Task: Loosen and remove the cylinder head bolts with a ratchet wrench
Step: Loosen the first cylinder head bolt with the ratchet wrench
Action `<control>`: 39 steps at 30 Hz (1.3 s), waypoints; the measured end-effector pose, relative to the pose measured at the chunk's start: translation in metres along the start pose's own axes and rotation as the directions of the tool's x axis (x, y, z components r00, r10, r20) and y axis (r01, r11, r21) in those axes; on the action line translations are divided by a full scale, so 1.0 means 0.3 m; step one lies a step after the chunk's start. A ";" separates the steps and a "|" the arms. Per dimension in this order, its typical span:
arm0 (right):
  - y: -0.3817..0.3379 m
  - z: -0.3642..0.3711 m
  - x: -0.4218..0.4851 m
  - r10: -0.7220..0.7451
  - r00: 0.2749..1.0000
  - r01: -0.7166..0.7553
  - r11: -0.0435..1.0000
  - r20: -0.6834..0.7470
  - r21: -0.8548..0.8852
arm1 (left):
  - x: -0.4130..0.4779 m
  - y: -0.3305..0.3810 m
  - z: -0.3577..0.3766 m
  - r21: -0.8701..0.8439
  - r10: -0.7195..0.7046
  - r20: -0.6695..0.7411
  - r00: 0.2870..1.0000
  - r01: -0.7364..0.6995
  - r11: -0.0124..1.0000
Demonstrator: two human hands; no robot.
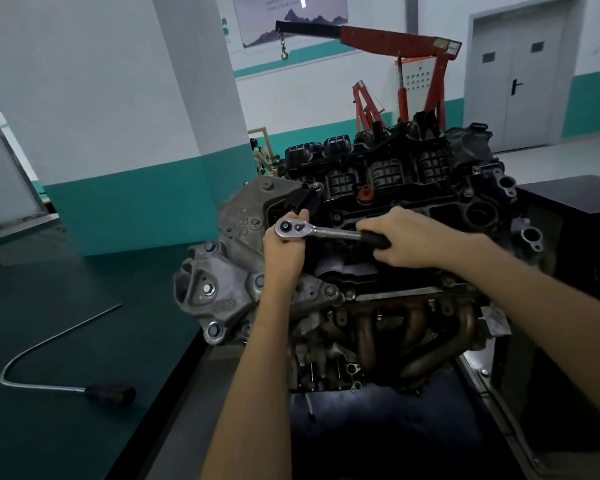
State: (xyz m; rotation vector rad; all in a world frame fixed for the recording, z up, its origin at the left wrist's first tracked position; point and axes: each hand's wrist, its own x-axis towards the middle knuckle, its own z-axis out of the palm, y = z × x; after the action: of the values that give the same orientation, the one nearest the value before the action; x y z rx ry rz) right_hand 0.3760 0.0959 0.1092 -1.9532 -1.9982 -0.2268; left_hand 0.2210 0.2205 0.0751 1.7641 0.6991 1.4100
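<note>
Forearms reach over the engine (395, 188); left hand (284, 252) cups the ratchet wrench (326, 232) head, likely steadying it on a bolt hidden beneath, while right hand (407, 242) grips its handle for leverage.

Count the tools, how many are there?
2: the ratchet wrench gripped over the engine, and a bent rod with a dark handle lying on the green table, left. Others may be hidden.
</note>
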 end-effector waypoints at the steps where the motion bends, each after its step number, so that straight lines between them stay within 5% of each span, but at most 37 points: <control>1: -0.013 0.020 -0.009 0.019 0.999 -0.018 0.999 -0.026 0.040 | 0.001 0.001 0.003 -0.003 0.000 -0.018 1.000 0.000 1.000; 4: -0.116 0.173 -0.089 0.105 0.991 -0.072 0.940 -0.082 0.333 | 0.005 0.000 0.011 0.033 0.026 -0.038 0.999 -0.025 0.999; 7: -0.268 0.324 -0.132 0.223 0.967 -0.094 0.764 -0.124 0.639 | 0.010 0.001 0.017 0.080 0.018 -0.043 0.999 -0.015 0.997; 11: -0.390 0.408 -0.109 0.349 0.919 -0.109 0.670 -0.182 0.734 | 0.011 -0.005 0.012 0.130 0.036 -0.063 0.997 -0.027 0.991; 15: -0.277 0.320 -0.119 0.201 0.971 -0.087 0.803 -0.131 0.589 | 0.021 -0.023 0.006 0.090 -0.009 -0.043 0.999 0.013 0.996; 20: -0.040 0.057 -0.045 -0.009 0.999 0.014 0.987 -0.033 0.158 | 0.017 -0.023 -0.004 0.010 -0.016 0.014 1.000 0.016 1.000; 24: -0.004 -0.029 0.019 -0.034 0.998 0.027 0.990 -0.048 -0.138 | 0.020 -0.017 -0.001 0.028 -0.015 0.010 1.000 0.015 0.999; 26: -0.032 0.022 -0.018 0.003 0.996 -0.007 0.999 -0.094 -0.048 | 0.021 -0.017 0.004 0.017 -0.020 -0.014 1.000 0.020 1.000; 28: -0.088 0.122 -0.075 0.076 0.991 -0.049 0.972 -0.110 0.228 | 0.022 -0.018 0.008 0.039 -0.019 -0.027 0.999 0.020 0.999; 32: -0.288 0.318 -0.129 0.212 0.969 -0.088 0.777 -0.127 0.623 | 0.019 -0.012 0.010 0.101 0.008 -0.073 0.997 0.000 0.995; 35: -0.343 0.367 -0.115 0.263 0.958 -0.116 0.723 -0.116 0.681 | 0.015 -0.010 0.008 0.124 0.016 -0.085 0.996 -0.006 0.992; 39: -0.202 0.263 -0.108 0.128 0.989 -0.073 0.872 -0.081 0.483 | 0.013 -0.020 0.002 0.091 0.005 -0.045 0.999 -0.001 0.996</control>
State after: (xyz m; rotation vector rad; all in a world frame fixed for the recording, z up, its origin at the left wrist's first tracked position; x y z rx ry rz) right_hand 0.3059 0.0901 0.0318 -1.6738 -1.6726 0.1728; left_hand 0.2227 0.2270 0.0722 1.8083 0.7966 1.4445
